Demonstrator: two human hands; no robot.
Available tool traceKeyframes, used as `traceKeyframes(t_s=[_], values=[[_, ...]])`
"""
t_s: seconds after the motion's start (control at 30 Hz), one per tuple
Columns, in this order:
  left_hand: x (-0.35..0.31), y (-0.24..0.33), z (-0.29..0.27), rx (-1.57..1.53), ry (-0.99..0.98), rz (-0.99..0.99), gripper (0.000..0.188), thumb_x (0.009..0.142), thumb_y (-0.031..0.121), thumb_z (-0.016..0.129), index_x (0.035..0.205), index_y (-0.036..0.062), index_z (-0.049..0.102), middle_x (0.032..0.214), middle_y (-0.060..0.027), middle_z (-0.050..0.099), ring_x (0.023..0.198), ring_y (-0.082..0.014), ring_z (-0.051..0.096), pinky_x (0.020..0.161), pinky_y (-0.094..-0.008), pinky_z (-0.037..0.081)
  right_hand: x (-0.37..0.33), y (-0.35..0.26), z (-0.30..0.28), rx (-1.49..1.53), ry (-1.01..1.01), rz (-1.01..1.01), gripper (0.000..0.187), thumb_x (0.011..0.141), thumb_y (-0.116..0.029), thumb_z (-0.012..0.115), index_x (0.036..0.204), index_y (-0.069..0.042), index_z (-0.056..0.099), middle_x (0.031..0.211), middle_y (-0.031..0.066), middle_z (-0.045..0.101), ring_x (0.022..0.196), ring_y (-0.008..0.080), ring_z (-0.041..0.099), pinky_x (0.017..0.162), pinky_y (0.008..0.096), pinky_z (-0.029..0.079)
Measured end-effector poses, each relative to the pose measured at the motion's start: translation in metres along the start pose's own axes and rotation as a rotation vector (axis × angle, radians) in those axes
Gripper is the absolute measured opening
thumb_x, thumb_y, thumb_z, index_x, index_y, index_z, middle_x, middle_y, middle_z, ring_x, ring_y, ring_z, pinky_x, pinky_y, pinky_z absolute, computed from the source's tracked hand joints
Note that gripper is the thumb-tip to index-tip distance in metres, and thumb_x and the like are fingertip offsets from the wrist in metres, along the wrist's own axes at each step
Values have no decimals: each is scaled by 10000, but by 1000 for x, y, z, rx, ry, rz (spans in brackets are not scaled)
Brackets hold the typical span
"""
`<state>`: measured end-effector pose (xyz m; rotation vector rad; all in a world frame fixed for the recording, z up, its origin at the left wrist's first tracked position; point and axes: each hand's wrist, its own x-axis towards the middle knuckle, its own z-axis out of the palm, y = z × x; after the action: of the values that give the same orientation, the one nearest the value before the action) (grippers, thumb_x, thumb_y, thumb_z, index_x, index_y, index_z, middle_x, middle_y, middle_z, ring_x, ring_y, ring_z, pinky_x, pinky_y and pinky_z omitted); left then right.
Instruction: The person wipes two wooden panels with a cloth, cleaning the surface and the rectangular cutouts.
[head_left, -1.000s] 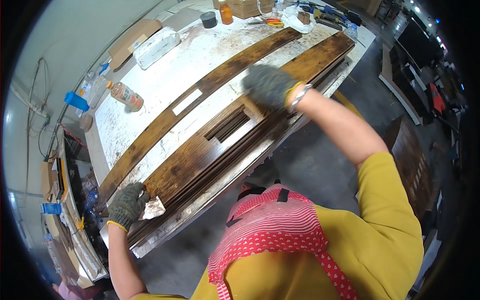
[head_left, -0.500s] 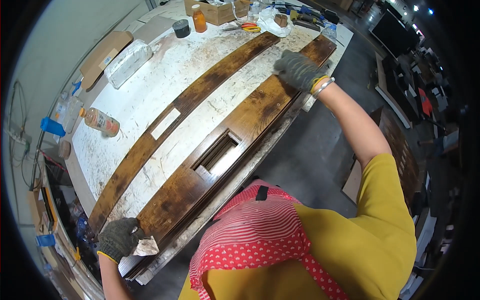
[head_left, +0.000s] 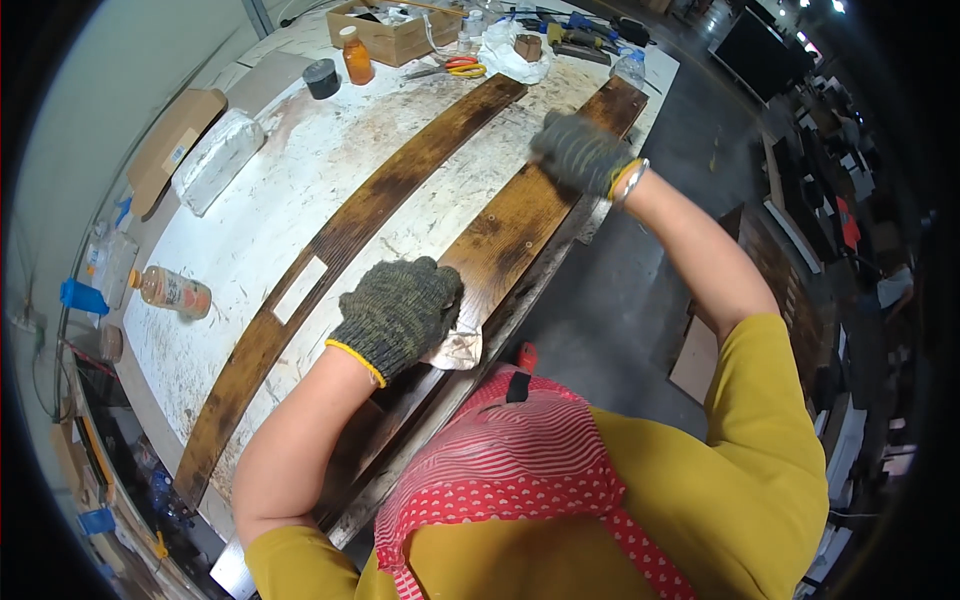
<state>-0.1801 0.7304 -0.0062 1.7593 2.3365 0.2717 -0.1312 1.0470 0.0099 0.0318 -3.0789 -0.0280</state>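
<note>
My left hand (head_left: 400, 312), in a dark knitted glove with a yellow cuff, is closed on a stained, crumpled whitish rag (head_left: 461, 349). It presses the rag onto the middle of a brown wood-grained board (head_left: 508, 229), and hand and forearm hide the board's cutout and near part. Across the far part of the same board lies my gloved right hand (head_left: 582, 153), its fingers smeared by motion. More boards appear stacked under this one. To the left, a second long brown board (head_left: 400, 180) with a rectangular opening lies on the white worktable (head_left: 250, 235).
A bottle (head_left: 172, 292) lies at the left. A foil-like wrapped block (head_left: 218, 160) and a flat cardboard piece (head_left: 175, 150) are behind it. At the back stand a dark jar (head_left: 321, 79), an orange bottle (head_left: 356, 56), red-handled pliers (head_left: 452, 67) and a cardboard box (head_left: 395, 38).
My left hand has slid with the rag from the board's near end up to its middle, covering the cutout. My right hand stays over the far part, and the view has shifted slightly.
</note>
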Motion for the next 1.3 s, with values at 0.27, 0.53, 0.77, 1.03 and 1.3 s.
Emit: traceKeyframes(t_s=[0.27,0.53,0.77,1.03,1.3], values=[[7,1,-7,-15,-97,-18,154,852,245,635,903,103,665,845,-185,667,778,-398,664,688,-497,526,-9,-12,34,406,150,-296,126,836,-181,659,903,-104,731,941,132,646,907,322,653,829,424,530],[9,3,-11,-14,-147,-82,153,851,269,634,905,130,668,885,-165,662,802,-388,657,700,-493,519,2,23,14,218,44,-86,189,875,-190,676,1019,-76,722,969,152,615,934,335,631,831,427,528],[23,17,-21,20,-286,-253,226,842,302,679,1015,156,679,944,-152,672,866,-375,668,747,-477,522,4,107,45,198,170,-236,176,861,-221,638,909,-70,716,987,184,627,924,353,644,845,449,524],[37,36,-26,-25,-356,-506,249,798,204,704,1041,157,677,963,-166,667,879,-403,657,757,-500,525,17,172,29,194,134,-415,173,925,-228,647,1000,-81,700,952,137,614,959,304,624,877,409,521],[57,47,-34,-17,-464,-665,240,805,222,683,1041,185,703,988,-156,693,941,-388,670,811,-476,543,43,284,13,-103,-126,-113,191,928,-228,612,918,-63,708,985,169,643,910,337,648,848,436,522]])
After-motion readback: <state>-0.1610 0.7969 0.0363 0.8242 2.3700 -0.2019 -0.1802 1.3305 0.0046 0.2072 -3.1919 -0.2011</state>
